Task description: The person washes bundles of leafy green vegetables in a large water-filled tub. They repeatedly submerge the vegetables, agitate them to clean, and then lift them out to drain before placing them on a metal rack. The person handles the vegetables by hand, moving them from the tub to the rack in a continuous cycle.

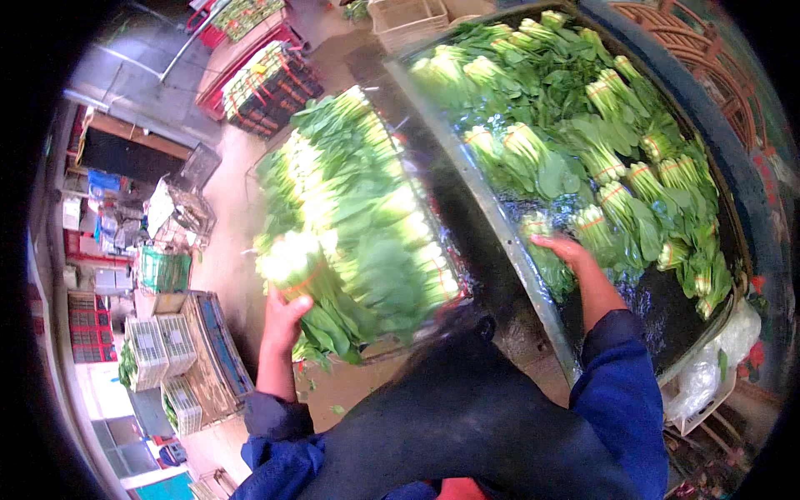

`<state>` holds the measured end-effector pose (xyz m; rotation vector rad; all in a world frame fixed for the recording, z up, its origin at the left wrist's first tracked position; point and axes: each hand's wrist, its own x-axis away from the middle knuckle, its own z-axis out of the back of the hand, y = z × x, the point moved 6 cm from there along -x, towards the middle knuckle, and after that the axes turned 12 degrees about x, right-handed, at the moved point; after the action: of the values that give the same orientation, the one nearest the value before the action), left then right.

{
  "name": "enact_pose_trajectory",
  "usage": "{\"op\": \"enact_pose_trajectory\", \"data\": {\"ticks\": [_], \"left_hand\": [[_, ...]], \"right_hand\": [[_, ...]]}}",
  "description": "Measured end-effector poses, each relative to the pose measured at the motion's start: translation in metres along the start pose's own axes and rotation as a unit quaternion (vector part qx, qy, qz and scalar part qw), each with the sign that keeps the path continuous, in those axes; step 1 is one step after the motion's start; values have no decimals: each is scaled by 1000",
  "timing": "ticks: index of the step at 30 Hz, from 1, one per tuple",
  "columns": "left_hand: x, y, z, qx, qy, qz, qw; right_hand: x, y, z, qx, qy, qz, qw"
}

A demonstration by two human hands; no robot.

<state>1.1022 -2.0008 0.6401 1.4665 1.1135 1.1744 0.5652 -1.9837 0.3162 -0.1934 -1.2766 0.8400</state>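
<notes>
My left hand [284, 319] grips a bunch of leafy greens [303, 275] tied with a red band, its pale stems pointing up and away, over the near left corner of a large stack of similar bunches [375, 212]. My right hand [565, 253] reaches over the metal rim of a water trough [500, 212] and is on a bunch of greens [547, 269] at the water's near edge; its fingers are partly hidden by the bunch and water. Many banded bunches [615, 200] float in the trough, stems turned various ways.
Behind the stack stand packed dark crates [269, 87] with red straps. White plastic crates [147, 350] and a green crate [164, 269] are at the left. A beige crate [409, 22] stands at the top. Clear plastic bags [709, 369] lie at the trough's near right corner.
</notes>
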Motion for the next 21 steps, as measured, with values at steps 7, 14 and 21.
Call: {"op": "enact_pose_trajectory", "data": {"ticks": [7,14,21], "left_hand": [[-113,35,-25,-277,-103,-86,951],[-252,-21,-40,-520,-216,-178,807],[-311,-119,-55,-471,-258,-184,823]], "right_hand": [[-39,5,23,395,121,36,910],[42,-69,30,562,303,237,732],[51,-80,24,554,206,123,797]]}}
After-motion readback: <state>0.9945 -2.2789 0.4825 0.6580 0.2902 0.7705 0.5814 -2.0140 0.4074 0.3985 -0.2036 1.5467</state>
